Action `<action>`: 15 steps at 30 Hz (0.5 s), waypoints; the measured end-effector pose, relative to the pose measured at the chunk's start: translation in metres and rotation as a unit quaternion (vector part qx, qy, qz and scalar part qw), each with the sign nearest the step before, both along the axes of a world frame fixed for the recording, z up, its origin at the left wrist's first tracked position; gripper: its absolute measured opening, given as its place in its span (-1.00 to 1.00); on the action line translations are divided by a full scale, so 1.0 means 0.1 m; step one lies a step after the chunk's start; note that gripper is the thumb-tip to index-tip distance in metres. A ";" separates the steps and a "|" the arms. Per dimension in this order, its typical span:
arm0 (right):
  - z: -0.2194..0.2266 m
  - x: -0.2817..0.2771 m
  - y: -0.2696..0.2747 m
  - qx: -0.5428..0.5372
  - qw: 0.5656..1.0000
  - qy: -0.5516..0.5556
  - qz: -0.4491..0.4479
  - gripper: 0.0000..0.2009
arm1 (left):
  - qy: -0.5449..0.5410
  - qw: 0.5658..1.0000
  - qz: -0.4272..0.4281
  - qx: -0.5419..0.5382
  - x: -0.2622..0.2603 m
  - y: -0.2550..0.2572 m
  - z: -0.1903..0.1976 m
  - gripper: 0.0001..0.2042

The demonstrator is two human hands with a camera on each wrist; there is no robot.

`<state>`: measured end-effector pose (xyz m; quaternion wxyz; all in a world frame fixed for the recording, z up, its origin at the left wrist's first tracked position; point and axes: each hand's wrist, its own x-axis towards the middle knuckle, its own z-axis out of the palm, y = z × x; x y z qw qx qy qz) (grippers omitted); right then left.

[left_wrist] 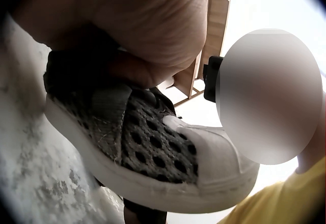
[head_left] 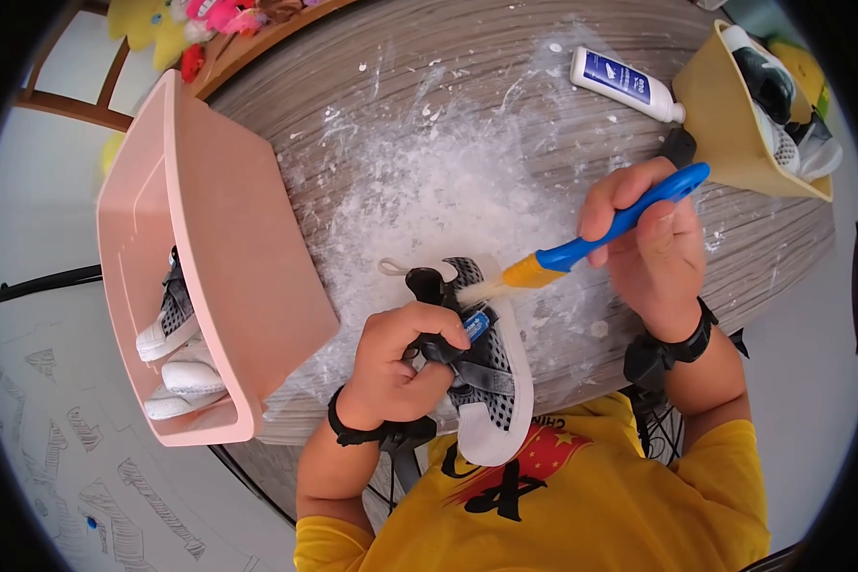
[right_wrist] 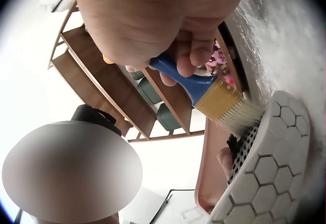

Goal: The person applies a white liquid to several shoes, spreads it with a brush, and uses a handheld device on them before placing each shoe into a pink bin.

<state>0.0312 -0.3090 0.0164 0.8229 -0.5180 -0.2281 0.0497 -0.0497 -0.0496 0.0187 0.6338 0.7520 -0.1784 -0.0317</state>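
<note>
My left hand [head_left: 399, 367] grips a black-and-grey mesh sneaker [head_left: 494, 377] by its upper near the ankle opening. The sneaker's white toe [left_wrist: 219, 155] points toward my body, and its sole [right_wrist: 265, 175] with a hexagon pattern faces the right wrist view. In my right hand [head_left: 650, 248] is a paintbrush [head_left: 596, 238] with a blue handle and yellow ferrule, held between thumb and fingers. Its pale bristles [right_wrist: 240, 116] meet the sneaker's mesh side near the heel. White powder [head_left: 439, 191] covers much of the tabletop beyond the shoe.
At the left stands a pink bin [head_left: 229, 229] with a sneaker [head_left: 172, 310] and white shoes inside. A yellow bin [head_left: 725, 124] holding shoes is at the back right, with a white bottle [head_left: 624, 84] lying beside it. Plush toys [head_left: 153, 24] sit on a shelf behind.
</note>
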 end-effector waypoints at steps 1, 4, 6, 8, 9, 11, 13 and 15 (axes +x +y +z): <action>0.00 0.01 -0.01 0.016 1.000 0.010 0.002 -0.64 | -0.002 1.000 -0.001 0.000 0.00 -0.01 0.00 -0.64; -0.01 0.00 0.00 0.049 0.996 0.044 -0.053 -0.64 | -0.015 1.000 0.002 0.015 0.01 -0.02 0.00 -0.64; 0.01 0.01 0.04 0.079 0.991 0.055 -0.088 -0.66 | -0.019 1.000 0.005 0.023 0.02 -0.03 0.01 -0.64; 0.03 0.02 0.05 0.096 0.988 0.070 -0.102 -0.67 | -0.017 1.000 0.004 0.024 0.02 -0.04 -0.01 -0.63; 0.06 0.02 0.04 0.098 0.987 0.081 -0.097 -0.68 | -0.010 1.000 0.004 0.019 0.02 -0.04 -0.01 -0.63; 0.06 0.02 0.04 0.085 0.989 0.098 -0.073 -0.70 | 0.005 1.000 0.003 0.009 0.01 -0.05 -0.01 -0.64; 0.06 0.00 0.02 0.054 0.992 0.109 -0.035 -0.73 | 0.007 1.000 0.001 0.009 0.01 -0.05 -0.01 -0.64; 0.06 -0.02 0.05 0.024 0.995 0.097 -0.031 -0.75 | 0.002 1.000 -0.008 0.011 0.01 -0.04 -0.02 -0.64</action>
